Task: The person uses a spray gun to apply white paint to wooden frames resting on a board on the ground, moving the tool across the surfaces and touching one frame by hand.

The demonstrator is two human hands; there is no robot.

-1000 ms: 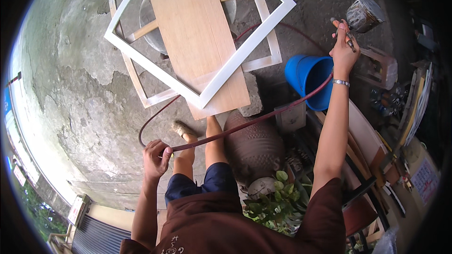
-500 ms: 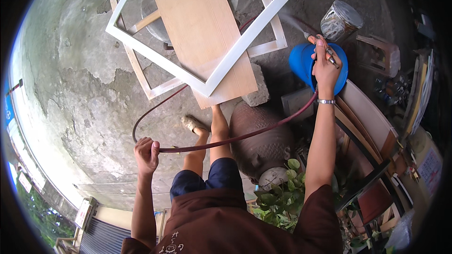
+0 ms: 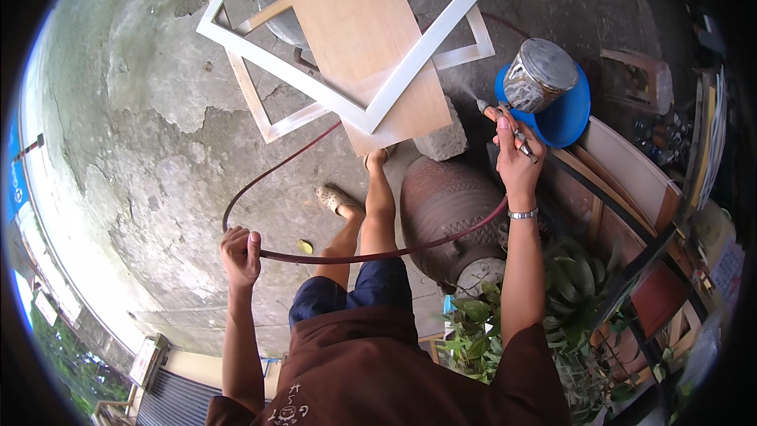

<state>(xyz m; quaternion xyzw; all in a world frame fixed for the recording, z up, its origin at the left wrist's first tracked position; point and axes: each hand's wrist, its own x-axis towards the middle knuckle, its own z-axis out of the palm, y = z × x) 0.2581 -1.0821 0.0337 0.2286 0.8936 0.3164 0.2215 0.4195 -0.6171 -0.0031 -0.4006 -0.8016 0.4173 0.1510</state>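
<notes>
My right hand (image 3: 520, 159) is closed round an orange spray gun (image 3: 500, 118), whose nozzle points up and left toward the white frame. A fine mist leaves its tip. In my left hand (image 3: 240, 255) a dark red hose (image 3: 355, 258) is gripped; it bows across in front of my legs to my right hand. The white rectangular frame (image 3: 404, 69) lies tilted on a plain wooden board (image 3: 355, 39). Beneath the board is a bare wood frame (image 3: 256, 102), partly whitened. The gun is right of the white frame's corner, not touching it.
A paint-smeared can (image 3: 542, 71) overlaps a blue tub (image 3: 569, 120) beyond my right hand. A large brown jar (image 3: 441, 209) and a concrete block (image 3: 443, 136) stand near my feet. Leafy plants (image 3: 481, 331) and leaning boards (image 3: 623, 173) are at the right.
My right hand has brought the spray gun left and slightly nearer, away from the blue tub. The view has shifted, so the can now overlaps the tub. My left hand keeps the hose.
</notes>
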